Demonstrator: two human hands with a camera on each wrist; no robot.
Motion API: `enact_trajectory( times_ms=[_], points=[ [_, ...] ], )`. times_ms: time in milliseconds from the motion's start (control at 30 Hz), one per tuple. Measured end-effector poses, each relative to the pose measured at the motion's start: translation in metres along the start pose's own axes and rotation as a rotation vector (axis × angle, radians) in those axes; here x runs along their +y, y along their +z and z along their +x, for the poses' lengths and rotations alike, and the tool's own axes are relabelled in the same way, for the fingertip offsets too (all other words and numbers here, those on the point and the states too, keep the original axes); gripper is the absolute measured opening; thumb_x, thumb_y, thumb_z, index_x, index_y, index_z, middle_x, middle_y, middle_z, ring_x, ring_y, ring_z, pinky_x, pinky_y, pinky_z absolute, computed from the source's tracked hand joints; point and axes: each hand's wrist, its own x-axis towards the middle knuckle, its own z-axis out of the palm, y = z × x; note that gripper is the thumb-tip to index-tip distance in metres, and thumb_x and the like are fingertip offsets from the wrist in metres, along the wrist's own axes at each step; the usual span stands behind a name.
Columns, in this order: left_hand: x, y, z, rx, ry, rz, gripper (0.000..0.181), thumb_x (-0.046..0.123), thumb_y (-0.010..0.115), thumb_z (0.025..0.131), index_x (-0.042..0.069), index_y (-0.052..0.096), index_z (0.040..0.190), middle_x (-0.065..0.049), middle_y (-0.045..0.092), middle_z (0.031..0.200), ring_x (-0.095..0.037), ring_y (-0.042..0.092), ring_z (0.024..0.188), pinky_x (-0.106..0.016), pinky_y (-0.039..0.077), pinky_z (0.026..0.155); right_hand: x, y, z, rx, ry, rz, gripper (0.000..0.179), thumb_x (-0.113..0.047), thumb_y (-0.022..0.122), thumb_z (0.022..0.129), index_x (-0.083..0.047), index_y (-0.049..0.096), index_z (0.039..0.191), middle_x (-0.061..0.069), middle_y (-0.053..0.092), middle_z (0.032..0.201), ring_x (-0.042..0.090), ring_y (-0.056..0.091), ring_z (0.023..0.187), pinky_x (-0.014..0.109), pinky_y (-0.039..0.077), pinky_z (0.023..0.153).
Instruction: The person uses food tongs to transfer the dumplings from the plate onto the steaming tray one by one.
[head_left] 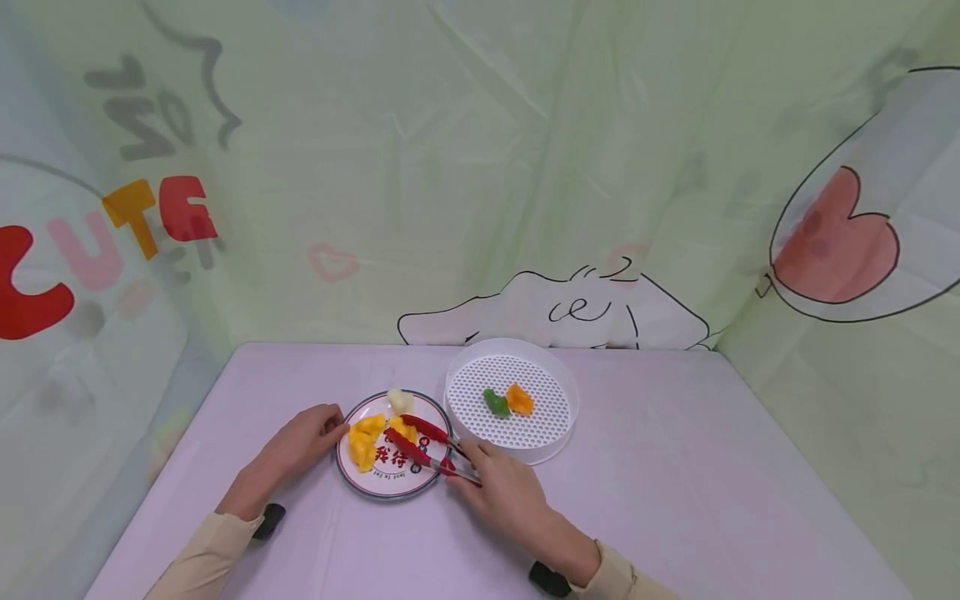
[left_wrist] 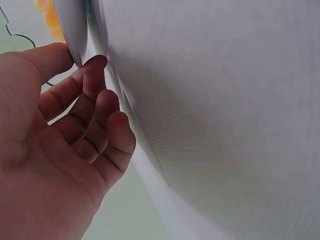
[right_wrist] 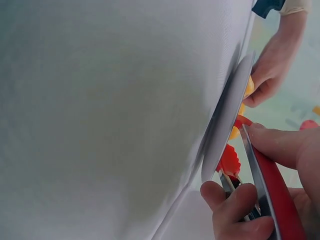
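My left hand [head_left: 306, 437] pinches the left rim of a round plate [head_left: 384, 492], its thumb at the edge and the forefinger under it. On the plate lie several yellow dumpling-shaped pieces [head_left: 363, 450] and one whitish piece [head_left: 400, 402]. My right hand [head_left: 506, 492] grips a pair of metal tongs with red tips [head_left: 411, 450] from the right. Those tips stand apart over the plate, on either side of a yellow piece [head_left: 403, 429]. In the right wrist view the tongs' red handle [right_wrist: 275, 192] lies between thumb and fingers.
Right behind the plate stands a round white steamer tray [head_left: 551, 442] with a perforated floor. A green piece [head_left: 496, 404] and an orange piece [head_left: 520, 399] lie in it side by side. A printed curtain [head_left: 480, 167] hangs around the pale table [head_left: 675, 467].
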Motion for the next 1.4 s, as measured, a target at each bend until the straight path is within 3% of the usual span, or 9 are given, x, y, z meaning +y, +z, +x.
enact_trajectory(
  times_ms=[567,933,1233,1400],
  points=[
    [0.0,-0.001,0.0,-0.002,0.007,-0.001,0.018,0.028,0.065,0.098,0.011,0.063,0.101,-0.001,0.056,0.083,-0.016,0.051,0.078,-0.03,0.044,0.072,-0.002,-0.008,-0.003,0.001,0.021,0.018,0.055,-0.046,0.076,0.086,-0.019,0.065,0.133,0.002,0.07,0.12,0.014,0.063,0.09,0.028,0.057,0.074],
    [0.003,-0.002,-0.001,-0.005,0.0,0.0,0.018,0.027,0.065,0.098,0.01,0.063,0.102,-0.002,0.056,0.083,-0.017,0.05,0.077,-0.03,0.044,0.071,-0.004,-0.028,-0.011,0.055,0.005,0.044,0.057,-0.047,0.076,0.086,-0.02,0.064,0.135,-0.001,0.067,0.098,0.007,0.049,0.067,0.016,0.042,0.056],
    [0.002,-0.001,-0.001,-0.009,-0.002,-0.004,0.019,0.027,0.064,0.098,0.009,0.062,0.102,-0.002,0.055,0.083,-0.017,0.05,0.077,-0.03,0.044,0.071,0.002,-0.041,-0.011,0.099,0.053,0.006,0.056,-0.047,0.077,0.085,-0.021,0.065,0.133,0.001,0.069,0.104,0.008,0.051,0.072,0.016,0.041,0.055],
    [0.001,-0.001,-0.001,-0.006,-0.003,-0.006,0.018,0.028,0.064,0.099,0.01,0.062,0.101,-0.002,0.055,0.082,-0.017,0.05,0.077,-0.03,0.044,0.07,0.01,-0.049,-0.009,0.116,0.097,-0.005,0.057,-0.048,0.076,0.085,-0.022,0.064,0.135,0.005,0.07,0.12,0.017,0.065,0.091,0.027,0.054,0.068]
  ],
)
